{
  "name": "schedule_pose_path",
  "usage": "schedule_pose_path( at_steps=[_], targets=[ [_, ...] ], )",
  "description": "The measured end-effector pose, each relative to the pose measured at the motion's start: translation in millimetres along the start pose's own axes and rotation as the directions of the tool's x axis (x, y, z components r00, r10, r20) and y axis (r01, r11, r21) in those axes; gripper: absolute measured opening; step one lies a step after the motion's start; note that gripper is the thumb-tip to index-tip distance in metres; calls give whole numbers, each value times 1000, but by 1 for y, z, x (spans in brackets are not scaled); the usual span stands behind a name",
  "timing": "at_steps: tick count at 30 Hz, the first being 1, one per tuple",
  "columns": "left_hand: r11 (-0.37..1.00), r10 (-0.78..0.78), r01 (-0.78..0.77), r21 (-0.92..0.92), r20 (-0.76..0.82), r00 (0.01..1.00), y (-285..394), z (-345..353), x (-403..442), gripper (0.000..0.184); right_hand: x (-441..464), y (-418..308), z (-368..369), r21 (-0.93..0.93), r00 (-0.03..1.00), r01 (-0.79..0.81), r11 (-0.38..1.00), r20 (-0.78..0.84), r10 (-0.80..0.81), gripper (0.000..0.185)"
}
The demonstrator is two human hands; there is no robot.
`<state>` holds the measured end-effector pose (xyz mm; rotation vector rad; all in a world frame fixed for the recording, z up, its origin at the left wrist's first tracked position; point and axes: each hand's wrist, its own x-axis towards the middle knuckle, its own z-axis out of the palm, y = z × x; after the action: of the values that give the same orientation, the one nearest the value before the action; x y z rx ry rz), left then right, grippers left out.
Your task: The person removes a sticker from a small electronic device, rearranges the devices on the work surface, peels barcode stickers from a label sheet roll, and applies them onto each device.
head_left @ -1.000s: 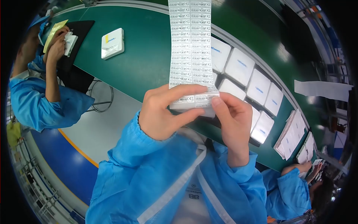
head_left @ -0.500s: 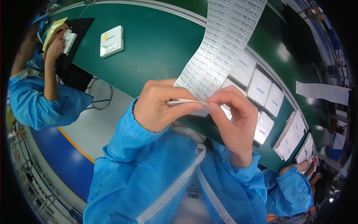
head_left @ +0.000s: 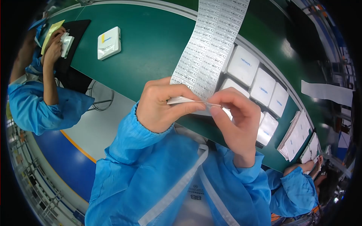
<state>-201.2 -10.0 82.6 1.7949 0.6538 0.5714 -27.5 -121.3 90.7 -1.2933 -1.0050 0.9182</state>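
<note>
A long sheet of printed labels (head_left: 205, 49) in two columns, with barcodes and CE marks, hangs up and away from my hands. My left hand (head_left: 160, 107) pinches its near end between thumb and forefinger, where the sheet is folded over. My right hand (head_left: 239, 116) meets it fingertip to fingertip, thumb and forefinger closed on the sheet's edge. A small clear or pale strip shows between the fingertips; whether a label is lifting there I cannot tell. Behind my right hand, white boxes (head_left: 243, 66) with blue print lie in rows on the green table (head_left: 151, 49).
A single white box (head_left: 109, 43) with a yellow mark lies at the left on the table. Flat white stacks (head_left: 296, 137) lie at the right. One co-worker (head_left: 49, 94) handles a white box at the left; another co-worker's sleeve (head_left: 299, 192) is at the lower right.
The label sheet has shifted left and stands straighter, uncovering more of the white boxes. More of a pale strip shows between my fingertips. My hands have hardly moved.
</note>
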Motion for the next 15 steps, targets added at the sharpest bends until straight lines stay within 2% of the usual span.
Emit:
schedule_pose_path(
  at_steps=[2,3,5,7,9,11,12,13,14,15],
  targets=[
    [1000,-26,26,13,0,1000,0,0,2,12,1,1,-2,-30,1000,1,1000,28,0,12],
    [998,-51,51,26,-2,999,0,1,2,13,1,4,-3,-56,999,51,997,23,-49,11],
    [1000,-22,22,2,-11,1000,-4,3,4,13,1,7,-5,-80,995,97,992,14,-96,11],
    [1000,8,-8,-24,-14,1000,-8,3,6,14,-3,8,-7,65,975,54,996,-218,-38,9],
    [978,16,13,209,-133,991,-14,-6,7,15,-8,9,-20,99,950,69,993,-310,-35,6],
    [952,1,79,295,-262,965,-22,-18,11,18,-20,18,-35,-43,921,8,999,-390,-24,3],
    [928,82,31,371,-285,955,-29,-24,12,31,-28,26,-42,-47,911,-3,999,-413,-17,3],
    [896,164,-12,444,-306,938,-35,-26,15,43,-36,35,-48,-125,876,-86,988,-482,15,4],
    [900,157,-15,436,-292,943,-36,-21,17,43,-42,43,-51,-193,837,-173,966,-546,41,6],
    [770,244,71,634,-396,885,-34,-15,18,53,-49,48,-52,-192,828,-187,963,-558,50,6]
  ],
)
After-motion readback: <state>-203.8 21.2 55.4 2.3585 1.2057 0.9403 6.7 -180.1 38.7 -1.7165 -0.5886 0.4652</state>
